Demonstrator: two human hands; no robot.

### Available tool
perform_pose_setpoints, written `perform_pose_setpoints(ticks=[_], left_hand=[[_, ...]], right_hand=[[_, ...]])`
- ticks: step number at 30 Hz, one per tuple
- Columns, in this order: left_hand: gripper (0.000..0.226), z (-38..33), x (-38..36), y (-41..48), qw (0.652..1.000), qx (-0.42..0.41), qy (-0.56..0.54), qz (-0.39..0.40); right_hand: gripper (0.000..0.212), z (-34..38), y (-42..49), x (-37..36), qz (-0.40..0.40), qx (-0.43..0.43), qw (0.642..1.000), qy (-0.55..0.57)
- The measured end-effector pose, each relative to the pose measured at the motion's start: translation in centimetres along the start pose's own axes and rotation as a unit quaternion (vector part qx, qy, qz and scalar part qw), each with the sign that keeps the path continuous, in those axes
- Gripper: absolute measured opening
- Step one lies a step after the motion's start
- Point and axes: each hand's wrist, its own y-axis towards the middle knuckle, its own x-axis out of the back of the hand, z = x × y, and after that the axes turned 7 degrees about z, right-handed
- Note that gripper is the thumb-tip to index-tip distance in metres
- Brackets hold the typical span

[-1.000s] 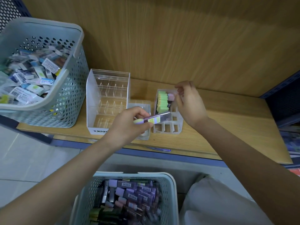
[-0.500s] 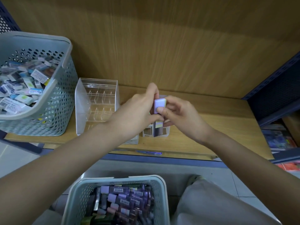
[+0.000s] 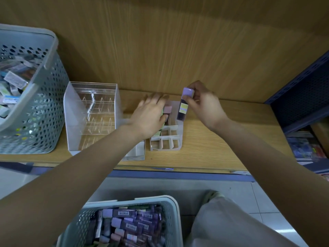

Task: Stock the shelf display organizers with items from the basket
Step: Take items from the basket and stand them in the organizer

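My right hand (image 3: 204, 106) pinches a purple highlighter (image 3: 184, 106) by its cap end and holds it upright over the back right corner of the small white divided organizer (image 3: 165, 148). My left hand (image 3: 151, 114) lies with fingers stretched over the green highlighters in the organizer's left column, its thumb beside a pink-capped highlighter (image 3: 167, 110). The front cells of the organizer are empty. The grey basket (image 3: 156, 199) of purple and pink highlighters stands on the floor below.
A clear acrylic tiered organizer (image 3: 90, 118) stands empty left of the white one, with a small clear tray (image 3: 135, 155) in front. A grey perforated basket (image 3: 41, 107) of erasers fills the shelf's left end. A blue rack (image 3: 302, 97) borders the right.
The purple highlighter passed from my left hand to my right, which now holds it upright over the organizer. My left hand moved onto the highlighters in the organizer.
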Motion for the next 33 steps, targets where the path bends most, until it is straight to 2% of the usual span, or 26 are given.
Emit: perform_pose_setpoints(ticks=[5, 8, 10, 14, 17, 20, 24, 29, 33], left_hand=[[0.048, 0.3, -1.1, 0.5, 0.999, 0.007, -0.048, -0.004], [0.047, 0.5, -1.4, 0.4, 0.998, 0.005, -0.053, -0.014], [0.048, 0.5, -1.5, 0.4, 0.998, 0.004, -0.053, -0.017], [0.047, 0.5, -1.6, 0.4, 0.998, 0.005, -0.055, -0.022], [0.047, 0.5, -1.6, 0.5, 0.998, 0.007, -0.055, -0.021], [0.048, 0.5, -1.5, 0.5, 0.999, 0.007, -0.050, -0.018], [0.047, 0.5, -1.6, 0.4, 0.999, 0.004, -0.048, -0.025], [0.045, 0.4, -1.6, 0.4, 0.999, -0.001, -0.035, -0.024], [0.047, 0.2, -1.0, 0.4, 0.998, -0.004, 0.059, 0.003]], right_hand=[[0.012, -0.6, 0.9, -1.3, -0.001, 0.025, 1.000, 0.001], [0.009, -1.4, 1.2, -1.8, 0.035, 0.044, 0.997, -0.055], [0.012, -1.9, 1.3, -2.0, 0.044, 0.036, 0.993, -0.099], [0.014, -2.0, 1.3, -2.3, 0.027, 0.022, 0.994, -0.099], [0.014, -1.7, 1.4, -2.4, 0.054, 0.013, 0.990, -0.133], [0.018, -1.6, 1.2, -2.6, 0.067, 0.023, 0.978, -0.198], [0.021, -1.4, 0.8, -3.0, 0.020, 0.022, 0.969, -0.246], [0.028, -1.0, 0.5, -3.4, 0.016, 0.015, 0.944, -0.330], [0.037, -0.2, -0.2, -3.0, 0.039, 0.051, 0.913, -0.404]])
